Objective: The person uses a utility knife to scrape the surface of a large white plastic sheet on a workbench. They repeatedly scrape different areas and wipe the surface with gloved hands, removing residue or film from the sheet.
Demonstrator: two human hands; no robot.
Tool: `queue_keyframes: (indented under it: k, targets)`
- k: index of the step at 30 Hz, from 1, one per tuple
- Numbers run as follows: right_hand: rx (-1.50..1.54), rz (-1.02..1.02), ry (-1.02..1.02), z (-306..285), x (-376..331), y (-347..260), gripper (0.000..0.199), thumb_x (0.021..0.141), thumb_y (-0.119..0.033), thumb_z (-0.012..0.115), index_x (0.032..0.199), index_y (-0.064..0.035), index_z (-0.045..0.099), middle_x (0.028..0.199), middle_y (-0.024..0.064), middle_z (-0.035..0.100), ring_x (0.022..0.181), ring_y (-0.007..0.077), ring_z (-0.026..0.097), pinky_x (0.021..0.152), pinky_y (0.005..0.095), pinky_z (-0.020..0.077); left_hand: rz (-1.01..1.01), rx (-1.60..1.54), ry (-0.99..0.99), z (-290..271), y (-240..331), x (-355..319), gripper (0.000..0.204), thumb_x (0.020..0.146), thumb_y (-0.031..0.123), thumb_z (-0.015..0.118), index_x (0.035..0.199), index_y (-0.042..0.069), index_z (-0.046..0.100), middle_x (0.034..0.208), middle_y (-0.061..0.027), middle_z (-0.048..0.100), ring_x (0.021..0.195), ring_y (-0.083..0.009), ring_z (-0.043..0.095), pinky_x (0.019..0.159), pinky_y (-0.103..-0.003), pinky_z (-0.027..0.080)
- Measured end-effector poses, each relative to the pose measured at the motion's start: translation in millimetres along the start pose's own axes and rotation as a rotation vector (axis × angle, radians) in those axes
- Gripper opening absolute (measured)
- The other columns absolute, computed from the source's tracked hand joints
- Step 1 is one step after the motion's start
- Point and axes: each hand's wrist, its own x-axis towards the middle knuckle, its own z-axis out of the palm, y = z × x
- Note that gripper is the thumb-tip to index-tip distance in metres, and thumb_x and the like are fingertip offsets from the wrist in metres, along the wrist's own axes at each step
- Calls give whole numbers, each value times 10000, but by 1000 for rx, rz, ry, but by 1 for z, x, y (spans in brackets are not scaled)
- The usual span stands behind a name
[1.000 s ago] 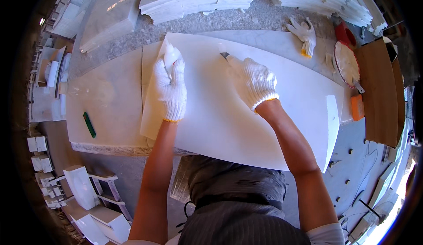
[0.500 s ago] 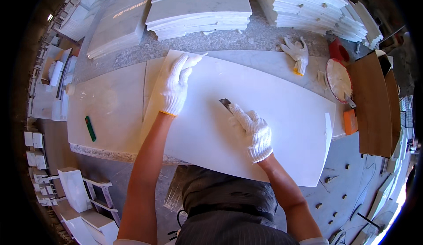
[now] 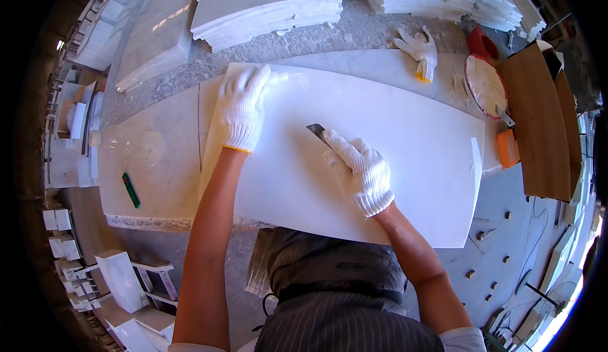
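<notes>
My left hand point(image 3: 242, 108), in a white knitted glove, lies at the far left corner of a large white slab point(image 3: 405, 162). Its fingers are stretched forward over the surface; a pale smear beside the fingertips is too blurred to make out. Also gloved, my right hand point(image 3: 364, 175) grips a putty knife point(image 3: 315, 129) above the middle of the slab. The dark blade points to the far left, and the handle is hidden in the fingers. Under the white slab, paler marbled stone point(image 3: 155, 181) extends to the left.
A green cutter-like tool point(image 3: 130, 190) lies at left. At far right are a spare glove point(image 3: 421, 51), a bowl of cream paste point(image 3: 486, 86) with a scraper, a red container point(image 3: 482, 43), an orange block point(image 3: 507, 148) and a cardboard box point(image 3: 538, 124). Stacked slabs point(image 3: 269, 4) stand behind.
My left hand has shifted slightly left and its fingers have turned from pointing right to pointing forward. The right hand keeps the putty knife over nearly the same spot. The view has shifted slightly.
</notes>
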Motion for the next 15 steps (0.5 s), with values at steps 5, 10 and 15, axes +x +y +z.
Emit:
queue_keyframes:
  k: [5, 10, 15]
  targets:
    - [24, -3, 19, 0, 0, 0, 393, 896, -187, 731, 1279, -120, 680, 738, 105, 598, 486, 238, 554, 443, 350, 468, 61, 27, 45, 5, -2, 0, 417, 872, 133, 645, 1266, 265, 675, 1178, -44, 658, 1076, -319, 626, 1042, -465, 462]
    - [32, 5, 19, 2, -1, 1, 398, 896, -191, 730, 1286, -128, 678, 754, 98, 608, 495, 236, 563, 446, 352, 476, 75, 60, 2, 2, -1, 1, 416, 883, 156, 666, 1290, 238, 664, 1212, -55, 651, 1136, -346, 593, 1069, -466, 435]
    - [27, 20, 6, -1, 0, -2, 398, 900, -197, 726, 1290, -137, 676, 756, 95, 610, 503, 235, 567, 447, 355, 478, 91, 73, 12, 1, 0, 1, 401, 879, 150, 666, 1271, 239, 676, 1221, -50, 655, 1147, -350, 594, 1074, -472, 436]
